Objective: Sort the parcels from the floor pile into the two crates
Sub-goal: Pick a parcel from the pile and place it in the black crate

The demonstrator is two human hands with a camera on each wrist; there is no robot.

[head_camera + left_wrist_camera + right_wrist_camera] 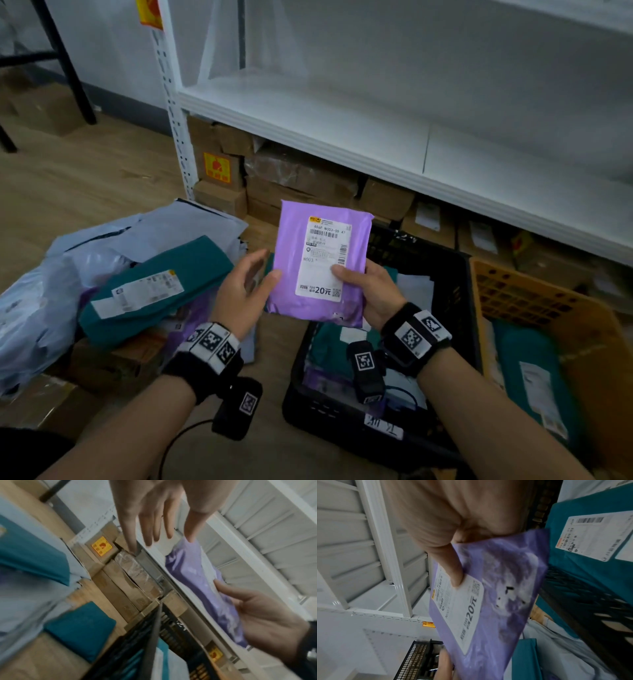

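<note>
A purple parcel (294, 246) with a white label is upright in front of me, above the near-left corner of the black crate (448, 274). My right hand (356, 279) grips its lower right edge, thumb (455, 574) pressed on the label and fingers behind. My left hand (251, 279) is spread beside it with straight fingers (163, 520), and only the thumb tip touches the parcel's left edge (197, 574). The black crate holds teal, purple and white parcels. An orange crate (520, 294) to its right holds a teal parcel (537, 373). The floor pile, with a long teal parcel (154, 287), lies at my left.
A white metal shelf (342, 113) runs across just beyond the crates, with cardboard boxes (301, 178) packed under it. Grey poly bags (30, 308) and flat cartons fill the left floor. Black furniture legs (68, 68) stand at the far left on the wooden floor.
</note>
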